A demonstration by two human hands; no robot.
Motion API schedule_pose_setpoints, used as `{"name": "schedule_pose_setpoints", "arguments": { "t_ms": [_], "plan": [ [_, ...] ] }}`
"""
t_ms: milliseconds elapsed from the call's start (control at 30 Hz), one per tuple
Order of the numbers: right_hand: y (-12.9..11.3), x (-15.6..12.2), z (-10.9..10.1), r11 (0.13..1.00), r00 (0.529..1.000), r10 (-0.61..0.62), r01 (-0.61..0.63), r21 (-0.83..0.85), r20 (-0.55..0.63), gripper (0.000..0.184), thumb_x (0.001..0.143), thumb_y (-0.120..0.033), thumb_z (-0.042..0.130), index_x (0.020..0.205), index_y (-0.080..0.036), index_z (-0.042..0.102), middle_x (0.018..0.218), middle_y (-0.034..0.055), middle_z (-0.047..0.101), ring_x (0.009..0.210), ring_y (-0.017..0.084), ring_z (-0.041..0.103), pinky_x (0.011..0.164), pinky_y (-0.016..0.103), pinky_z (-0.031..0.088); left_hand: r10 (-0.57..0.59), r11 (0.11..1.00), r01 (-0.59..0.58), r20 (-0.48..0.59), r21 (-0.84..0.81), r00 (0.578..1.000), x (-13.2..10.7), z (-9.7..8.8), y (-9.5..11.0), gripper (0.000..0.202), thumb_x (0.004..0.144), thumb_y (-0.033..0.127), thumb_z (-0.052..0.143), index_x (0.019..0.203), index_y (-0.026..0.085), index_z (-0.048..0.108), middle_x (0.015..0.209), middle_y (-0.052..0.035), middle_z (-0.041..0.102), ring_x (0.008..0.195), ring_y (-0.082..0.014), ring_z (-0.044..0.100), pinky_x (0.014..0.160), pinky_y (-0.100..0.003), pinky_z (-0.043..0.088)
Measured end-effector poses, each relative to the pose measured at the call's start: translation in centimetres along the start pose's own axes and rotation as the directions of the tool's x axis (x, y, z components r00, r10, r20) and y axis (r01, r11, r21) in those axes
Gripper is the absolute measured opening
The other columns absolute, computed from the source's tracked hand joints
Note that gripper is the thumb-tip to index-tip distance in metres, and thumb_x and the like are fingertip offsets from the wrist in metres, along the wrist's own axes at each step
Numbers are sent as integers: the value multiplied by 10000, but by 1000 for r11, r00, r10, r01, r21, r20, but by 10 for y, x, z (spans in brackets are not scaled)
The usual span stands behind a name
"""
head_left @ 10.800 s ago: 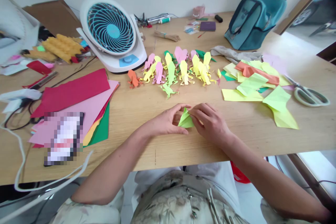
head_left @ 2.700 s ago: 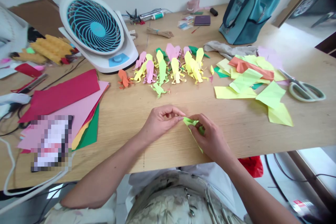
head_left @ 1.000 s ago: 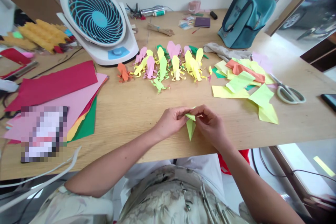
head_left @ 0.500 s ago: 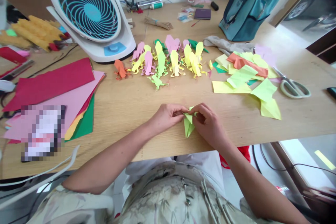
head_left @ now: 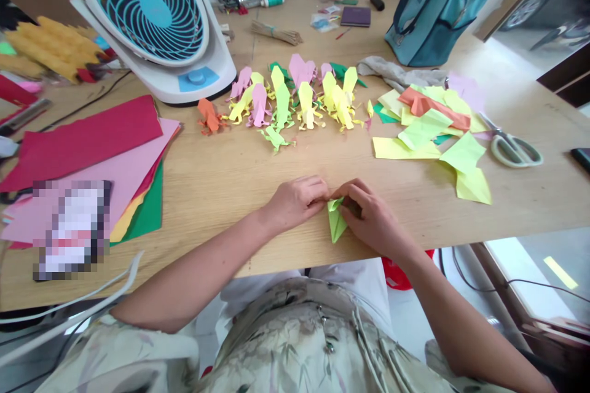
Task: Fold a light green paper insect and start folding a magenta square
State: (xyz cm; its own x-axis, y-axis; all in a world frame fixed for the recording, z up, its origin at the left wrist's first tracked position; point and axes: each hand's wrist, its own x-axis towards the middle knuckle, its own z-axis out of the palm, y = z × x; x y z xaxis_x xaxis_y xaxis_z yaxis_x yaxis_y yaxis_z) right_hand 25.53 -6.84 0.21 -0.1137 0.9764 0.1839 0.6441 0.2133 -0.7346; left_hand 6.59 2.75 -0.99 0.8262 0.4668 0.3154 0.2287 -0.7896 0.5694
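Observation:
A small light-green folded paper piece [head_left: 336,223] lies pressed against the wooden table [head_left: 230,178] near its front edge, its point toward me. My left hand [head_left: 297,199] pinches its top-left corner with closed fingers. My right hand [head_left: 371,218] grips its top-right side, fingers curled over the fold. Beyond my hands stands a row of several finished folded paper figures [head_left: 286,101] in yellow, pink, green and orange.
A white and teal fan [head_left: 152,18] stands at the back left. Stacked coloured sheets [head_left: 92,153] lie on the left, paper scraps [head_left: 433,129] and scissors [head_left: 511,147] on the right. A teal bag [head_left: 437,6] sits at the back right.
Both hands have lowered the green piece onto the table and pressed it flat; earlier it was held slightly above the surface. The view has tilted down a little.

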Motion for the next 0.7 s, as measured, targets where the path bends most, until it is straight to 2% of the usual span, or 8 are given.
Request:
{"name": "schedule_pose_setpoints", "arguments": {
  "t_ms": [100,267,333,433,533,633,700],
  "plan": [
    [7,-2,-5,999,999,-48,49,23,-11,267,884,-45,477,1043,-220,602,1059,57,577,930,174,595,810,310,481,-8,1000,8,-24,-4,1000,1,1,2,113,885,90,575,901,183,638,944,-31,704,880,-148,656,764,-234,469],
    [13,0,-6,999,999,-33,33,0,-16,232,834,-40,552,982,-214,594,1037,57,565,786,153,579,697,299,498,22,999,-21,-26,37,999,1,2,6,145,873,63,567,931,184,621,931,-23,709,858,-146,659,749,-233,475],
    [14,1,-5,998,998,-56,56,-10,-26,234,813,-29,561,958,-210,594,1046,65,560,796,160,586,695,305,507,43,996,-40,-32,76,999,0,3,7,161,871,42,542,917,183,606,928,-24,700,860,-146,656,748,-233,476],
    [13,1,-5,994,994,-106,105,-29,-35,249,809,-16,548,958,-205,607,1068,85,558,913,199,610,758,331,525,47,990,-39,-54,137,997,0,7,9,184,857,20,530,918,183,590,920,-22,684,856,-146,652,741,-233,477],
    [12,0,-7,990,990,-135,136,-41,29,315,829,-9,528,1049,-212,624,1082,88,570,975,212,616,835,357,525,31,983,-16,-78,182,996,0,9,12,186,852,17,538,926,181,585,916,-23,672,841,-152,648,721,-240,479],
    [11,-2,-9,981,980,-177,183,-69,92,382,837,-15,543,1153,-217,613,1106,89,591,1004,221,609,875,375,518,30,983,-13,-90,183,995,0,10,14,155,866,27,556,909,174,581,907,-27,667,840,-156,644,726,-244,483],
    [12,-2,-9,964,971,-222,232,-132,86,358,846,-33,559,1154,-208,616,1084,94,611,1002,239,592,885,403,510,45,986,-32,-78,163,996,-1,9,14,117,898,57,560,890,172,578,904,-30,668,850,-153,643,749,-244,488]
  ]
}}
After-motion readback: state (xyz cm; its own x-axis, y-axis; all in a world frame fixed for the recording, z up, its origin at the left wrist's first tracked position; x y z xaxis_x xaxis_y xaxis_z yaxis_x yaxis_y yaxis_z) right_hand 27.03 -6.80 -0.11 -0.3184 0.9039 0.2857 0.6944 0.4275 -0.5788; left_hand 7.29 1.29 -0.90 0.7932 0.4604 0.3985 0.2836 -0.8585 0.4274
